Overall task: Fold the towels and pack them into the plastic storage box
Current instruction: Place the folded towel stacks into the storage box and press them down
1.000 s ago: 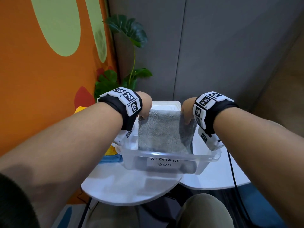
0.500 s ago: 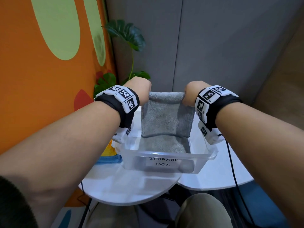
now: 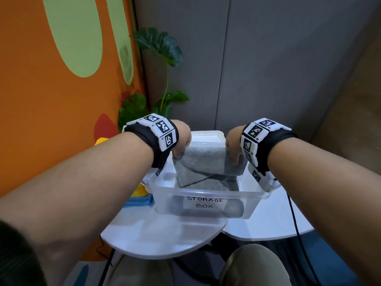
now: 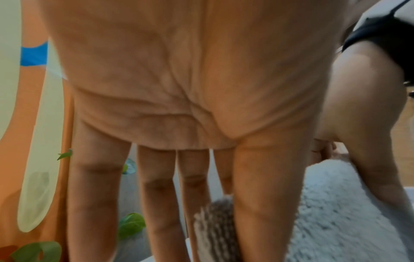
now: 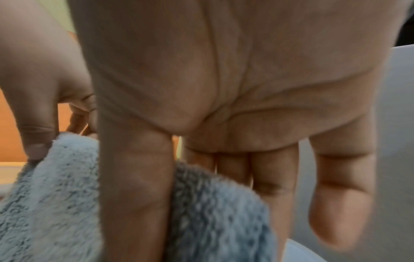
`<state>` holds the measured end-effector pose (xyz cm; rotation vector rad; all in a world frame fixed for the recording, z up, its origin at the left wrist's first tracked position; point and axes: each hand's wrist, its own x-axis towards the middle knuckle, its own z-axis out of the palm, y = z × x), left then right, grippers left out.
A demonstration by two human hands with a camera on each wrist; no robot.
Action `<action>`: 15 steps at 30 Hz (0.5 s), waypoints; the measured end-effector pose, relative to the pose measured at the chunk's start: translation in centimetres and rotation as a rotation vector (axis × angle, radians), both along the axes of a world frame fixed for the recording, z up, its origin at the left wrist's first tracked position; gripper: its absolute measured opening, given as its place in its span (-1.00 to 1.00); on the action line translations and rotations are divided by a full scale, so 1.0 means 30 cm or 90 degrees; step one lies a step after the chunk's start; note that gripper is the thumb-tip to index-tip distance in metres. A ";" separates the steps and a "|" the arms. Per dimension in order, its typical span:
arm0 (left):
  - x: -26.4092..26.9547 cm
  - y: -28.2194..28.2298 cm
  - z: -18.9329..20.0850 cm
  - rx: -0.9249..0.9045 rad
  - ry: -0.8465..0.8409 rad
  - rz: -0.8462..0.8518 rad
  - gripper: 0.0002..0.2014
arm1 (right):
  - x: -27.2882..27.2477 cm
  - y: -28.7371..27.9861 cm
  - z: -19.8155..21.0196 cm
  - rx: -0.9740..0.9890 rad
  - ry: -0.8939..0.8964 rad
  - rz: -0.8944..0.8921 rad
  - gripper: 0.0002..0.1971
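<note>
- The left hand and right hand each pinch a far corner of the grey towel, fingers closed on the cloth.
- The towel lies inside the clear storage box on the white bench, its far part raised.
- Best to lower both corners evenly, keeping edges aligned, then press flat.
- The towel's long axis seems to run towards the person; its fold faces away.
</note>
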<state>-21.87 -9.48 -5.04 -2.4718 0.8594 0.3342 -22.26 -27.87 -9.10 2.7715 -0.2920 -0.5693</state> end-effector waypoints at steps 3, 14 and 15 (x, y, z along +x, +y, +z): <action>0.011 0.008 -0.023 -0.020 0.073 0.007 -0.80 | -0.078 0.050 0.053 0.095 0.121 -0.017 -0.66; 0.007 0.075 0.072 -0.305 -0.031 0.097 -0.86 | -0.102 0.011 0.119 0.222 -0.206 -0.114 -0.66; 0.011 0.082 0.077 -0.363 -0.027 0.116 -0.88 | -0.109 0.009 0.121 0.246 -0.237 -0.122 -0.72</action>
